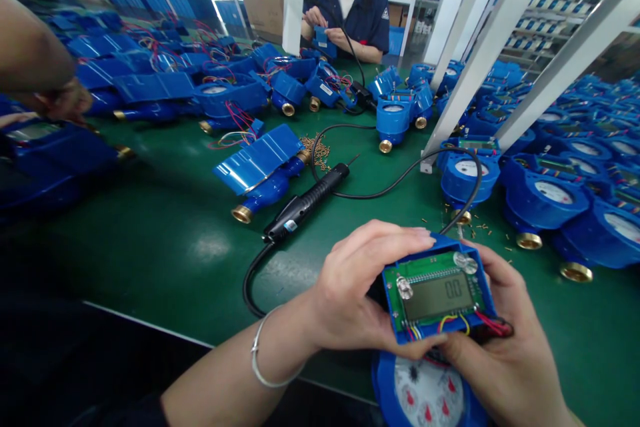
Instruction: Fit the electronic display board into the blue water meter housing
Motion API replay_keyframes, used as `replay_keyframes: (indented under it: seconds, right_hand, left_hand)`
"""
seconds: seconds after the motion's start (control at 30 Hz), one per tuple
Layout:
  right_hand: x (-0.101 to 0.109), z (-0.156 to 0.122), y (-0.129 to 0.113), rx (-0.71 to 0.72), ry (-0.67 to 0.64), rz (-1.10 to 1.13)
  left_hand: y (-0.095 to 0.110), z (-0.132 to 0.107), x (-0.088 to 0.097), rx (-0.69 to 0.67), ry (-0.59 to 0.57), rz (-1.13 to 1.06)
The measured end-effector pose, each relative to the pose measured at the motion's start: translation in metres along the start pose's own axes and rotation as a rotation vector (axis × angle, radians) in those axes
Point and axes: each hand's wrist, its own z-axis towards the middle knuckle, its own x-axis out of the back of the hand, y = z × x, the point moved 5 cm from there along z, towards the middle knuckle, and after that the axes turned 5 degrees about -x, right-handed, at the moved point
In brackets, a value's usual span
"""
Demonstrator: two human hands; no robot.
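Note:
Both hands grip a blue water meter [383, 380] at the table's front edge. Its upper housing holds a green circuit board with a lit display [440, 295] reading about 0.0, and red, yellow and blue wires run along the lower side. My left hand [357, 287] wraps the housing's left side, thumb along the bottom. On the right side, my right hand [520, 340] closes round it, its thumb meeting the left one below the wires. Beneath the thumbs shows the round white dial [429, 392] with small red pointers. Part of the meter is cut off by the frame.
A black electric screwdriver [307, 203] with a cable lies on the green table [200, 260], beside another blue meter [265, 173] and brass screws [320, 150]. More meters [550, 193] crowd the right behind metal posts [495, 47]. Co-workers sit opposite [345, 7] and at left [30, 47].

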Motion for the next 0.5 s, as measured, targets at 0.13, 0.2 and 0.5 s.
replay_keyframes:
  seconds: [0.13,0.2,0.5]
  right_hand:
    - [0.003,-0.002,0.003,0.048,0.034,-0.091]
    - [0.008,-0.006,0.008,0.032,0.083,-0.212]
    - [0.009,-0.014,0.016,0.016,0.107,-0.431]
  left_hand:
    - [-0.001,-0.001,0.000,0.020,0.031,-0.041]
    - [-0.001,-0.003,-0.001,0.045,0.032,-0.049]
    - [0.002,-0.004,-0.002,0.042,0.023,0.021]
